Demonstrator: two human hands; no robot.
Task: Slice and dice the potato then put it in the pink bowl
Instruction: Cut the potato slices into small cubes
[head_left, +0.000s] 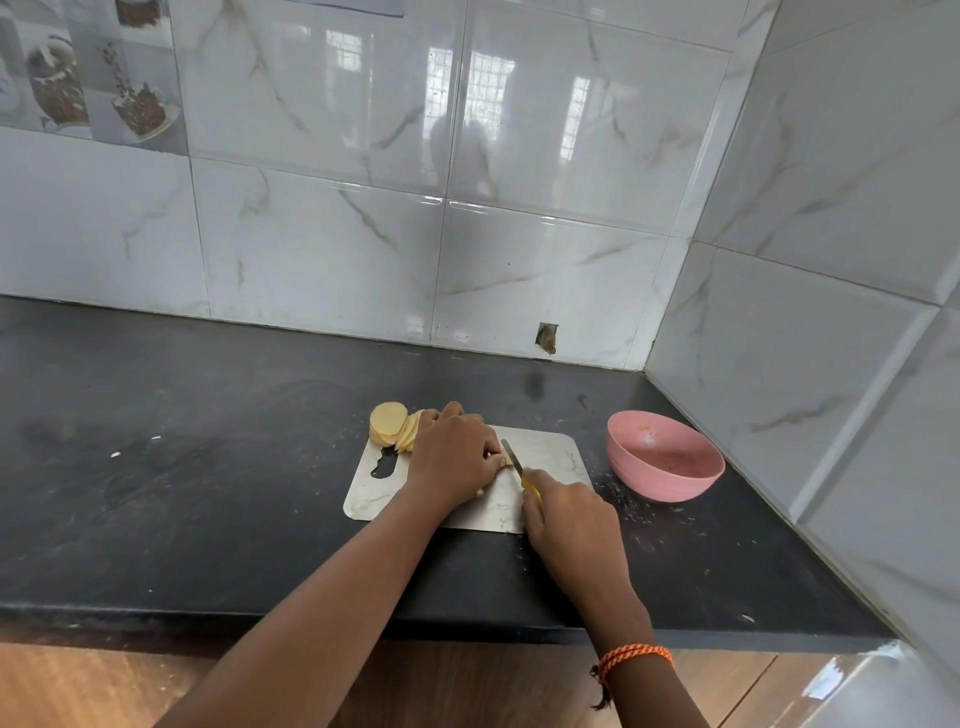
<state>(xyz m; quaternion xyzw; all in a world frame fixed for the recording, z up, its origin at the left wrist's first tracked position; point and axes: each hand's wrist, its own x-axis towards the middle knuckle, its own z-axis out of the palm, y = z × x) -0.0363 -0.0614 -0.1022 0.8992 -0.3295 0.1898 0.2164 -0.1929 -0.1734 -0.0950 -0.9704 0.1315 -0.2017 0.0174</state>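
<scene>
Centrally, a thin metal board (545, 457), rectangular with rounded corners and a cut-out handle hole at its 9 o'clock end, lies flat on a dark, matte stone counter (208, 493) flecked with pale specks. Glossy white marble-patterned tiles (571, 156) line the corner walls behind and to the right. A pink bowl (665, 457), round, smooth and shallow, sits on the counter at 3 o'clock from the board, just beside it, with faint residue on its inner wall.

Left hand (457, 457): fingers curled downward, pressing a small pale potato piece (501, 460) against the board; most of the piece is hidden under the fingertips. Right hand (566, 514): fingers wrapped around the yellow handle of a knife (514, 460), whose narrow blade angles toward 11 o'clock and meets the piece just beside the left fingertips. An orange braided band (636, 660) circles the right wrist.

Potato slices (392, 428): round, pale yellow, smooth-faced discs, fanned and overlapping at the board's 10 o'clock corner, the outermost leaning partly upright. Another small pale piece (480, 491) shows at the left wrist's edge; its shape cannot be told.
</scene>
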